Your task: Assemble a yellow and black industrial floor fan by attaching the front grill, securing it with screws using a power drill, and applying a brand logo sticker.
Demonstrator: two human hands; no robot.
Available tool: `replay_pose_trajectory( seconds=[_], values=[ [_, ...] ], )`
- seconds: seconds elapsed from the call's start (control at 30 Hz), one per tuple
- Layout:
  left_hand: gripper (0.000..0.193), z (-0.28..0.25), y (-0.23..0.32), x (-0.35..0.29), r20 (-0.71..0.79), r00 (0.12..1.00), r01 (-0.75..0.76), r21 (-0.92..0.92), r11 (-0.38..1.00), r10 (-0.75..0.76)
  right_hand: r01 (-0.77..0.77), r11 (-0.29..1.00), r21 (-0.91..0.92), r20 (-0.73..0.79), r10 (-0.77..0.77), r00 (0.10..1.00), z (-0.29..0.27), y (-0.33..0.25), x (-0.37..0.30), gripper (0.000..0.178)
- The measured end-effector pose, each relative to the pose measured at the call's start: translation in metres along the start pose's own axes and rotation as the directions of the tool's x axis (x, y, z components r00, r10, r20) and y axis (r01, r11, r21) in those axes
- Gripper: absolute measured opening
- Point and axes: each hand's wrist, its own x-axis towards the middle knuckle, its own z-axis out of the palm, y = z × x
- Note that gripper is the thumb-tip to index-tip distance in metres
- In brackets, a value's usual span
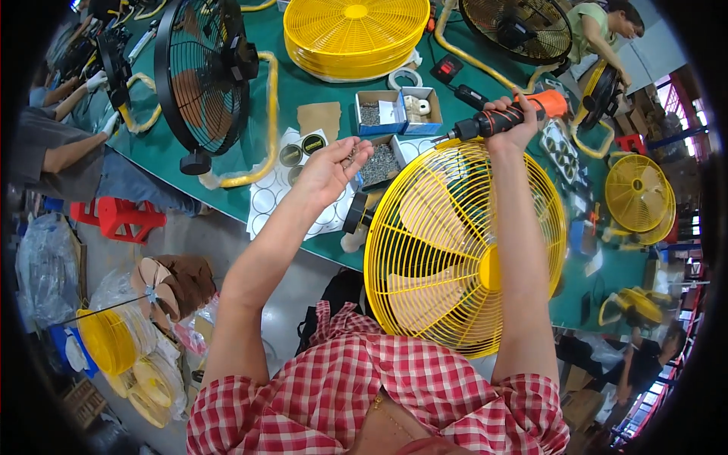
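My right hand [514, 130] grips an orange and black power screwdriver [550, 104] above the far rim of a yellow fan [402, 250]. The tool's bit points left. My left hand [334, 171] is curled, palm up, around a few small screws [350, 157]. Just beside its fingers is an open box of screws [381, 161]. The yellow fan leans at the table edge right in front of me, with beige blades behind its wire guard. My right forearm crosses over the guard and hides part of it.
Behind my hands stand a small-parts box [379, 112], a box with white pieces [419, 108], a tape roll [405, 79] and stacked yellow guards [356, 45]. A black fan [205, 83] stands left on the green table [227, 199]. Co-workers are at left and right; a red stool [125, 216] is on the floor.
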Motion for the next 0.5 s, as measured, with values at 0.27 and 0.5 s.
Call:
replay_pose_trajectory(
  seconds=[0.27,0.5],
  values=[
    [0.023,-0.010,-0.003,-0.051,0.175,0.982,0.057,0.056,0.997,-0.066,-0.097,0.995,0.003,0.071,0.097,0.993,-0.010,0.001,0.006,0.024],
    [0.032,0.006,-0.013,-0.100,0.164,0.985,0.029,0.115,0.993,-0.048,-0.020,0.995,-0.095,0.409,0.058,0.911,0.066,0.003,-0.079,0.036]
  ],
)
